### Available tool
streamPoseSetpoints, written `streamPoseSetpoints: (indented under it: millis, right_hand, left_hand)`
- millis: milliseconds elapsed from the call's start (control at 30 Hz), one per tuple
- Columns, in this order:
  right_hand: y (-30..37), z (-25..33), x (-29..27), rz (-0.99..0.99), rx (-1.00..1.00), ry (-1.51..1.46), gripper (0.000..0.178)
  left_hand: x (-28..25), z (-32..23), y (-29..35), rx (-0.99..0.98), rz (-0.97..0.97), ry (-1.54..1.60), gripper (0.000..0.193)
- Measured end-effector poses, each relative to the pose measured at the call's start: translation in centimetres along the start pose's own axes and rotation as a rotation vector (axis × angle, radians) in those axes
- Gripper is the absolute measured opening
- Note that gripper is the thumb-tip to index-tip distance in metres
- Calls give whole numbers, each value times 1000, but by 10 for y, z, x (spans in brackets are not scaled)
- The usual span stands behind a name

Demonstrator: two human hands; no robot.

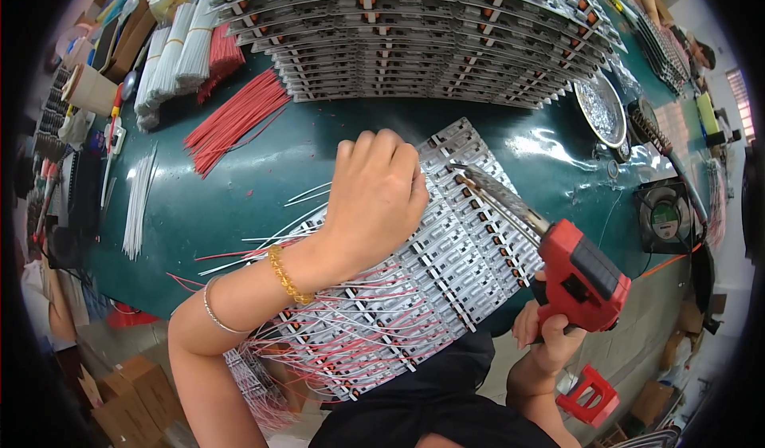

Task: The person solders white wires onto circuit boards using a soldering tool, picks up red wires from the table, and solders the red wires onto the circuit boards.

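My right hand point(553, 338) is wrapped round the grip of a red and black soldering gun point(586, 277). Its long metal tip reaches up and left over a panel of grey metal modules point(456, 245), near the panel's far end. Beside the tip, my left hand point(374, 189) hangs over the panel with its fingers curled together. What the fingertips pinch, if anything, is hidden behind the hand. Many red and white wires point(362, 308) trail from the near left part of the panel, under my left forearm. The panel lies slanted, partly over the table's near edge.
A tall stack of similar panels point(422, 57) stands at the back. Red wires point(235, 121) and white wires point(140, 201) lie to the left, with bundled white tubes point(179, 49) behind. On the right are a round metal dish point(599, 109) and a black fan point(668, 215).
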State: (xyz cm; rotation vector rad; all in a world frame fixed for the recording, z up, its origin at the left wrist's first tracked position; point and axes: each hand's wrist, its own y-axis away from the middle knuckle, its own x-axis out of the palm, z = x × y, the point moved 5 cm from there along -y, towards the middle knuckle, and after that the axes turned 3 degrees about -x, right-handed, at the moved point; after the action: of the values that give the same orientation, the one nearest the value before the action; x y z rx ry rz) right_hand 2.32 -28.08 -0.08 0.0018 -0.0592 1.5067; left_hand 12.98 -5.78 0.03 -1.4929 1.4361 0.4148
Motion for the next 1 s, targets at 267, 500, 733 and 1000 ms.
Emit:
streamPoseSetpoints:
  millis: [267,500,733,1000]
  right_hand:
    - [1,-3,4,78,19,-56,67]
    - [1,-10,9,83,132,66,68]
    - [-10,-6,3,107,-10,-65,69]
    - [-10,-7,-12,476,212,-698,23]
  left_hand:
    - [0,-2,4,7,-34,2,11]
    - [4,6,10,-11,-12,-1,12]
    - [5,5,-2,-12,-28,0,12]
    - [5,-8,-6,-19,5,-94,11]
